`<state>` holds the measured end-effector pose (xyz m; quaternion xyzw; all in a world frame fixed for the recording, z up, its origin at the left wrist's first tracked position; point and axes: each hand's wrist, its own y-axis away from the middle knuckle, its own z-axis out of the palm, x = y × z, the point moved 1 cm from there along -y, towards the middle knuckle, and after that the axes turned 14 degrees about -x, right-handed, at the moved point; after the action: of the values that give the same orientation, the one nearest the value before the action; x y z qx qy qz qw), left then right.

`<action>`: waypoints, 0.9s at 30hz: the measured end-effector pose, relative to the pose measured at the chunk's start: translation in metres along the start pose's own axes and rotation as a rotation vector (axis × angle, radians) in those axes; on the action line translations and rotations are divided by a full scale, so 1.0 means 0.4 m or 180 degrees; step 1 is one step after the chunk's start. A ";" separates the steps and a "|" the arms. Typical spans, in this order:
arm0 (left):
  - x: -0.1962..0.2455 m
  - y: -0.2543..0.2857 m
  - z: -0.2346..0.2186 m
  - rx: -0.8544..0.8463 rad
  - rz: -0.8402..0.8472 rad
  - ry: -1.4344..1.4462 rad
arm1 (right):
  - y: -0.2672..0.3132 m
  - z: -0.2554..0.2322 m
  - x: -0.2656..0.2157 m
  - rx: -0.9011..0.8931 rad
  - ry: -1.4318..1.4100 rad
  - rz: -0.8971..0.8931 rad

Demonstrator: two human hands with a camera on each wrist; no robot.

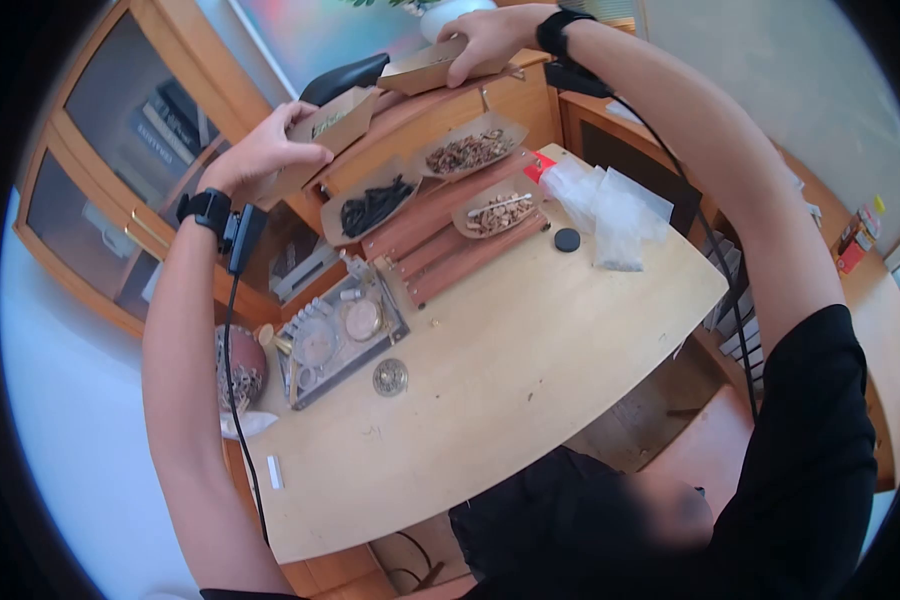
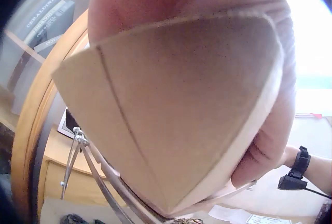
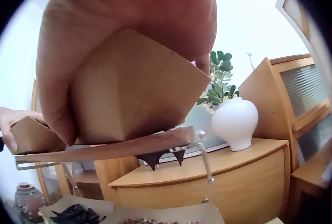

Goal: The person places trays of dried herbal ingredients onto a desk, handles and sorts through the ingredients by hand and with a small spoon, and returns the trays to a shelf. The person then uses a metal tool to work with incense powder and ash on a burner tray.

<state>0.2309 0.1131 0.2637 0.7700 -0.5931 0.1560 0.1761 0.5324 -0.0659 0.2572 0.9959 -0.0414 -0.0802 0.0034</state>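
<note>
My left hand (image 1: 265,150) grips a brown paper boat tray (image 1: 345,128) with greenish contents at the left end of a wooden rack's top board (image 1: 415,105). Farther right, my right hand (image 1: 490,42) holds a second paper tray (image 1: 415,72) from above, fingers and thumb on opposite sides. In the right wrist view, that tray's base (image 3: 129,125) is right at the board. Lower tiers bear a tray of black strips (image 1: 375,210), one of reddish-brown dried pieces (image 1: 467,153), and one of pale chips (image 1: 495,218) with a white stick across it.
Clear plastic bags (image 1: 610,215) and a black round lid (image 1: 567,240) lie right of the rack. A grey tray of glassware (image 1: 340,340), a patterned metal disc (image 1: 390,377) and a white bar (image 1: 274,472) are at left. Behind stands a white vase (image 3: 234,124) with leaves.
</note>
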 end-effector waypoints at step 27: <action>-0.216 0.686 0.862 -0.0179 -0.0377 -0.0083 | 0.360 0.863 -0.518 -0.0426 -0.0537 -0.0771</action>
<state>-0.0455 -0.0343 -0.0581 0.8004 -0.5529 0.1185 0.1989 0.2616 -0.1922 -0.0484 0.9809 0.0843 -0.1660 0.0565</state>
